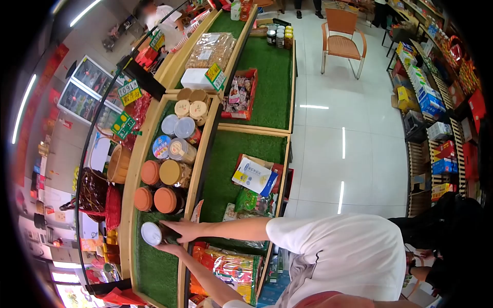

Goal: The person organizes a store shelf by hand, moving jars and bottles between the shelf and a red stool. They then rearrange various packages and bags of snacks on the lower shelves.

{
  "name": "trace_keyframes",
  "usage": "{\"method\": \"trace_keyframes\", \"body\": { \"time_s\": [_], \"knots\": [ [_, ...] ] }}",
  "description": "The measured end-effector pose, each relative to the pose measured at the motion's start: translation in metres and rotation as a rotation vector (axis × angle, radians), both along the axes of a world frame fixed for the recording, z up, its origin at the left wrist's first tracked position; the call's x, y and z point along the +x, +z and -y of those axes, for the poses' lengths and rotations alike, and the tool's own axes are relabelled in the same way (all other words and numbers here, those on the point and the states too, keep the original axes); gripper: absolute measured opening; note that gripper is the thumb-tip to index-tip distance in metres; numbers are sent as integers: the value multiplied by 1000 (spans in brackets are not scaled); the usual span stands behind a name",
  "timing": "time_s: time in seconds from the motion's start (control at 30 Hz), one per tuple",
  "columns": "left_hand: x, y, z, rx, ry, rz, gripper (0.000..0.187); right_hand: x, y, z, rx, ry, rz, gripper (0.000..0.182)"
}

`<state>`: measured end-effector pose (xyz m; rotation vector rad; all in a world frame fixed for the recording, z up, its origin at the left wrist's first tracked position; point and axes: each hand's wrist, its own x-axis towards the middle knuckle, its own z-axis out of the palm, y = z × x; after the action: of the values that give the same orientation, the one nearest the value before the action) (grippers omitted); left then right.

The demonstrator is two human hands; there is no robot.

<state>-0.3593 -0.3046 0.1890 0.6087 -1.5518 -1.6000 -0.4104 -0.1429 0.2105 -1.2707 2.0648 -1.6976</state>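
Observation:
A jar with a silvery-white lid [151, 233] and a dark body stands on the green turf of the upper shelf [156, 274]. My right hand [186, 229] reaches along its upper side in the picture, fingers against the body. From below, my left hand [170, 248] rests on the other side, so the jar sits between both hands. Parts of the fingers are hidden behind the jar. Just above it are orange-lidded jars [167, 200], then a gold-lidded jar [170, 172] and several clear-lidded tubs [184, 128].
Bagged goods [231, 269] and a white packet [254, 175] lie on the lower turf shelf [218, 154]. Baskets [93, 191] flank the stand at left. A wooden chair [343, 41] stands on the tiled floor, and stocked shelves [431, 97] line the right. Another person [162, 15] is at the top left.

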Motion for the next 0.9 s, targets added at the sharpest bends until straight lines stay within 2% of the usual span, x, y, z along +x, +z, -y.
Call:
{"method": "trace_keyframes", "body": {
  "time_s": [0.03, 0.17, 0.2, 0.23, 0.27, 0.3, 0.33, 0.4, 0.43, 0.47, 0.5, 0.53, 0.57, 0.63, 0.73, 0.83, 0.9],
  "knots": [
    [0, -5, 2, -55, 31, 5, 67, 2, 19, -23, -41, 159, 227, 101],
    [31, 1, -50, -103, -24, -72, 66, 29, 31, -58, -276, 184, 150, 93],
    [50, 8, -72, -110, -34, -85, 66, 36, 36, -75, -276, 262, 272, 91],
    [73, 17, -96, -115, -40, -99, 66, 47, 42, -94, -274, 342, 396, 88],
    [96, 30, -120, -121, -43, -117, 66, 64, 50, -116, -306, 306, 427, 87],
    [106, 68, -177, -176, -106, -104, 69, 80, 52, -140, -338, 272, 456, 86],
    [123, 50, -189, -445, -106, -45, 73, 100, 37, -154, -414, 197, 410, 88],
    [153, 25, -228, -401, -168, 13, 83, 128, 3, -187, -441, 84, 310, 73],
    [165, 6, -251, -333, -172, 31, 86, 143, -13, -205, -402, 105, 473, 72],
    [182, -26, -250, -446, -229, 64, 86, 158, -28, -220, -358, 123, 638, 70],
    [197, -34, -268, -325, -303, 131, 91, 173, -47, -233, -305, 50, 669, 67],
    [211, -42, -286, -204, -366, 204, 97, 186, -66, -244, -190, -21, 588, 68],
    [226, -55, -299, -92, -379, 272, 92, 197, -79, -254, -61, -46, 569, 68],
    [258, -73, -314, -56, -382, 410, 84, 222, -97, -263, 184, -96, 528, 68],
    [307, -103, -321, 404, -217, 527, 76, 247, -126, -254, 277, 12, 515, 70],
    [343, -92, -323, 785, -81, 297, 72, 274, -122, -236, 389, 182, 473, 78],
    [375, -83, -321, 807, -97, 195, 70, 302, -126, -223, 461, 285, 457, 83]
  ]
}}
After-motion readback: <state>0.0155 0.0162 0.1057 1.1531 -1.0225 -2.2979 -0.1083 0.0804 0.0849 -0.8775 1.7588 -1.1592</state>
